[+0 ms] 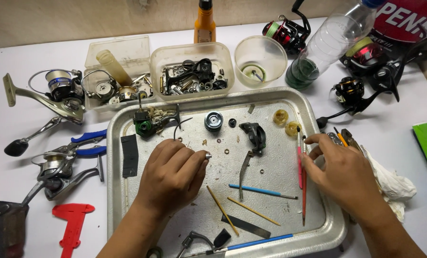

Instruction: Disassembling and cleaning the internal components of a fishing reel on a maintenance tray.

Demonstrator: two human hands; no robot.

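The metal tray (118, 143) is serving as the landmark here. Nearest its front edge, a blue-handled brush (259, 242) and a flat dark blade (246, 226) are lying loose, with two thin yellow sticks (221, 209) just beyond them.

Toward the middle of the tray, the left hand (171, 173) is curling shut around a small silver-tipped metal part (208, 155), whose end is poking out past the thumb; the rest of it is hidden in the fist. Keeping that part low over the tray seems wise, since anything slipping would be landing among the loose washers instead of on the table.

At the tray's right rim, the right hand (341, 173) is pinching the top of a red-handled brush (304, 188) between fingertips, a pink-handled one (299, 160) lying just beside it. A light grip near the bristle end is probably giving the finest control.

Farther in, a black reel part (255, 135), a dark round spool (213, 121) and a green-black reel body (146, 123) are resting on the tray. Beyond its far rim, two clear tubs (192, 50) of parts, a clear cup (260, 59) and a plastic bottle (328, 43) are standing.
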